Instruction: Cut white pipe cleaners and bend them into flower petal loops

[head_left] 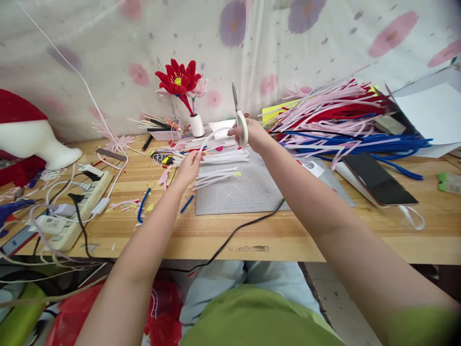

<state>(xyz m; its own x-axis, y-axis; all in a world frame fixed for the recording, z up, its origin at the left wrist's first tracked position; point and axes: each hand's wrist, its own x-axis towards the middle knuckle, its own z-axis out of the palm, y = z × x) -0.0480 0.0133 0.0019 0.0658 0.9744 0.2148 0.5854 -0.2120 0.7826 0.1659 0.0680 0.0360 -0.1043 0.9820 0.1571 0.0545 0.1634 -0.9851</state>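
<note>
My left hand [189, 168] pinches one end of a white pipe cleaner [210, 136], which bends up in an arc toward my right hand [256, 135]. A pair of white-handled scissors [243, 129] is held in my right hand, blades pointing up. The fingertips of that hand are at the pipe cleaner's far end; whether they grip it I cannot tell. Below the hands, a bundle of white pipe cleaners [228, 157] and a smaller group of pale cut pieces [215, 179] lie on a grey cutting mat [241, 198].
A red pipe-cleaner flower [179, 79] stands in a white vase [196, 126]. Heaped pink, red and blue pipe cleaners [324, 120] lie right, behind a phone [378, 179]. At left are a power strip [86, 206] and a white foam head [32, 142]. A black cable [234, 232] crosses the front.
</note>
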